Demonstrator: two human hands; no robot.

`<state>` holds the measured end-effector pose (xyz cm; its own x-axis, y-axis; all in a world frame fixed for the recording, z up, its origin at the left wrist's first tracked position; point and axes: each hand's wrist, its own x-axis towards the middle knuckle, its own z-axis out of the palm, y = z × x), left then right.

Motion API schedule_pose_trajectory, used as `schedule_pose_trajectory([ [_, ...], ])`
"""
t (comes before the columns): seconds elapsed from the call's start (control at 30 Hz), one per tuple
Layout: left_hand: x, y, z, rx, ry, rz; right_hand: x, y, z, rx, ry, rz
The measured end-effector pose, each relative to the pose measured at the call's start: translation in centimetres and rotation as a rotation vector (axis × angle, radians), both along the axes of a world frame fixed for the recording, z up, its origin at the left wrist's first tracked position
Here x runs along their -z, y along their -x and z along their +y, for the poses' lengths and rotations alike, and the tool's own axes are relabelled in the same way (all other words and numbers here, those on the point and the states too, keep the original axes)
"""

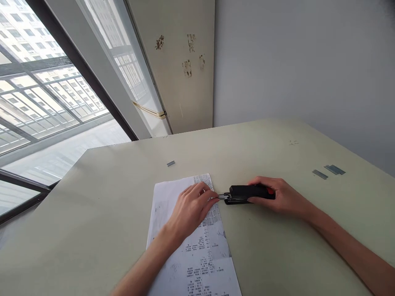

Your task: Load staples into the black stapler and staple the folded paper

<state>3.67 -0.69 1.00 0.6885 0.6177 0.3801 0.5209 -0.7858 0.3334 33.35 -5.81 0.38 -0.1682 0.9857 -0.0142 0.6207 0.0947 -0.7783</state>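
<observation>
A printed sheet of paper (197,250) lies on the pale table (101,213) in front of me. My left hand (191,207) rests flat on the sheet near its right edge, fingers stretched out toward the stapler's mouth. A black stapler (247,193) with a red end lies on the table just right of the paper, its mouth at the sheet's edge. My right hand (279,196) is wrapped around the stapler's rear half.
Short strips of staples lie loose on the table: one (170,163) behind the paper, two (327,172) at the far right. A window (46,94) stands to the left and a grey wall (302,65) behind the table.
</observation>
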Motion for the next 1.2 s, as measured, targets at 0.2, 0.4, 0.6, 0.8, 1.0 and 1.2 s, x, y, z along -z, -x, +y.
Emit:
schedule_pose_trajectory([
  [0.2,0.62,-0.36,-0.17,0.038,-0.1,-0.016,-0.01,0.0,0.07,0.01,-0.011,-0.006],
  [0.4,0.68,-0.39,-0.23,0.111,-0.152,-0.027,0.04,-0.05,0.05,0.005,-0.019,-0.012],
  [0.6,0.49,-0.57,-0.41,0.052,0.0,-0.054,0.0,0.02,0.04,0.005,-0.01,-0.013],
  [0.8,0.3,-0.83,-0.78,0.035,0.006,-0.052,0.05,0.03,0.04,-0.001,0.009,-0.004],
  [1.0,0.28,-0.53,-0.63,-0.007,0.156,-0.253,-0.09,-0.06,0.01,-0.017,0.007,-0.009],
  [1.2,0.49,0.0,-0.13,-0.033,0.109,-0.26,0.16,-0.12,0.14,-0.012,-0.003,-0.003],
])
